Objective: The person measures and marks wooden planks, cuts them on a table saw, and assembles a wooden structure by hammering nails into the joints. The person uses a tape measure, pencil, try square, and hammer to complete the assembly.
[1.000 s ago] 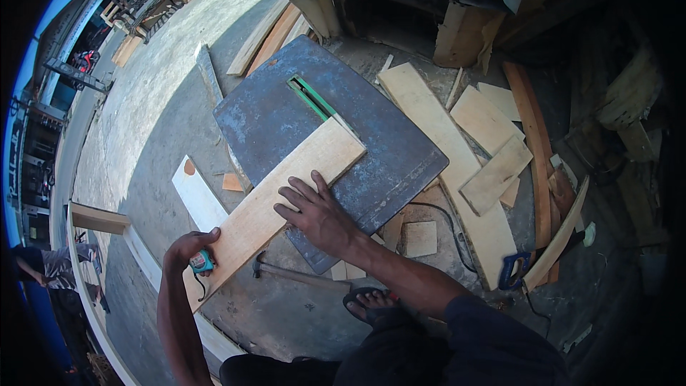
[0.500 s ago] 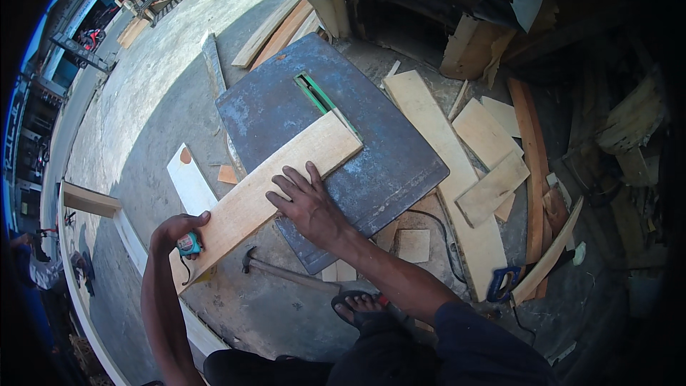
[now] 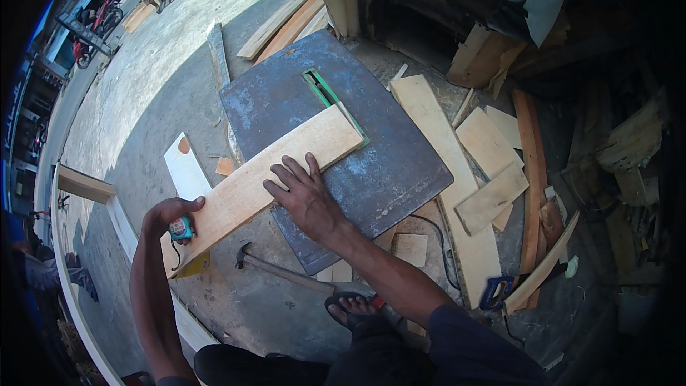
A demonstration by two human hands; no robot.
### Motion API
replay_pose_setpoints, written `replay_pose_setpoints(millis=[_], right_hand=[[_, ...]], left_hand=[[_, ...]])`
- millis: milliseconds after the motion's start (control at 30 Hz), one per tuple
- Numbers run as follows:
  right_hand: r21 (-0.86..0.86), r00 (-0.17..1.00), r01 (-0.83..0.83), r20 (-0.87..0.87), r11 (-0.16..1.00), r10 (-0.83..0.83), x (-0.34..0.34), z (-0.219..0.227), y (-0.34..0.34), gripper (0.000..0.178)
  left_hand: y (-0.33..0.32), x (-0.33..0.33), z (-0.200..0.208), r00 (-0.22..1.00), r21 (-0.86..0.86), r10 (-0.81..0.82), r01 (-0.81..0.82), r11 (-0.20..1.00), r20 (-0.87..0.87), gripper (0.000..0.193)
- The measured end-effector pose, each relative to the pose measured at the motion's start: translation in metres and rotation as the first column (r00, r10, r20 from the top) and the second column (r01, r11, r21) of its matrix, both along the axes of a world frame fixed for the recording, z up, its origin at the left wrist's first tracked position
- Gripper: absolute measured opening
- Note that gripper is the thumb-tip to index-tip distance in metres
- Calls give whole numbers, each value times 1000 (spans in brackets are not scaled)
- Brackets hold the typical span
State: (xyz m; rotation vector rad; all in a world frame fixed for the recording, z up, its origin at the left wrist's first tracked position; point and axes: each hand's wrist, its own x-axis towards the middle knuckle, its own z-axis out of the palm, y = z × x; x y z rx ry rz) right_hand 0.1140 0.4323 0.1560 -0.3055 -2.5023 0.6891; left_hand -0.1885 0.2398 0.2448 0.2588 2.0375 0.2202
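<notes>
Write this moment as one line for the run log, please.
left hand: holds tape measure and near end of board; right hand: spread on board; board: far end on tabletop; hammer: on ground

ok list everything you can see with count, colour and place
table top: one, bluish, centre
slot: one, green, in the table top
board: one, pale, lying across the table top
tape measure: one, teal, at the board's near end
small object: one, yellow, below that end
hammer: one, brownish, lower middle
tool handle: one, blue, lower right
wood pieces: many, pale to reddish, right side
plank: one, white, left of the table top
wooden frame: one, pale, far left
large box: one, dark inside, upper right
motorbike: at least one, red, upper left
other person: one, in grey, left edge
foot: one, black sandal, lower middle
left hand: one, holding the tape measure
right hand: one, spread on the board
</notes>
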Motion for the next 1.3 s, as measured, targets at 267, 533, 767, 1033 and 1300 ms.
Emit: replay_pose_setpoints(millis=[267, 533, 767, 1033, 1300], right_hand=[[1, 1000, 12, -10, 1000, -12, -10, -4, 3, 37], [-24, 999, -25, -36, 999, 24, -34, -6, 17, 39], [-31, 999, -23, 39, 999, 25, 14, 17, -34, 37], [-76, 971, 175, 178, 982, -159, 186, 42, -44, 43], [226, 841, 454, 211, 862, -499, 250, 39, 62, 45]], left_hand=[[1, -13, -5, 1000, 19, -3, 2, 1000, 13, 71], [0, -22, -2, 999, 21, 38, -38, 999, -4, 71], [-47, 18, 11, 999, 16, -24, 23, 1000, 47, 72], [-6, 151, 34, 944, 47, -308, 304, 951, 118, 78], [29, 196, 36, 792, 111, -485, 557, 823, -372, 82]])
